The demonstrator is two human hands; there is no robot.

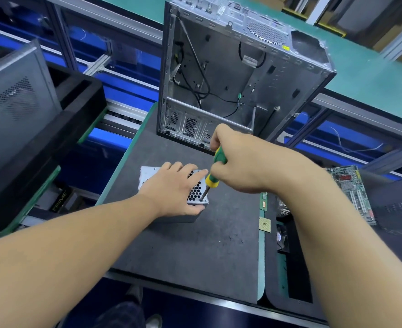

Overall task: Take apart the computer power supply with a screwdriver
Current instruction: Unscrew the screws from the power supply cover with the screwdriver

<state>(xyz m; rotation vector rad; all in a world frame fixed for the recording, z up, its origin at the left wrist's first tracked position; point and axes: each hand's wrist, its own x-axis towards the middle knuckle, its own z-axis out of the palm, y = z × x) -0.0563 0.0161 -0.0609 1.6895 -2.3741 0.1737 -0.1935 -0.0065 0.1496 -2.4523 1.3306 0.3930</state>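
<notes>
Lying under left hand [174,185] fingers, power supply [196,190], screwdriver [213,176] in right hand [239,159]

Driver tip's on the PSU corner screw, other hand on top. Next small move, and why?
Probably turn the screwdriver to back that corner screw out. Its tip sits at the screw, the right hand grips the handle, and the left hand lies flat on the power supply.

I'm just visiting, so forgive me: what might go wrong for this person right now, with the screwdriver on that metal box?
The screwdriver tip sits at a corner screw of the power supply, close beside the left hand pressing on the grille; a slip might jab those fingers. The right hand holds the tool tilted, so the tip may cam out and chew the screw head. Once loose, the small screw could roll off the grey mat and get lost.
</notes>
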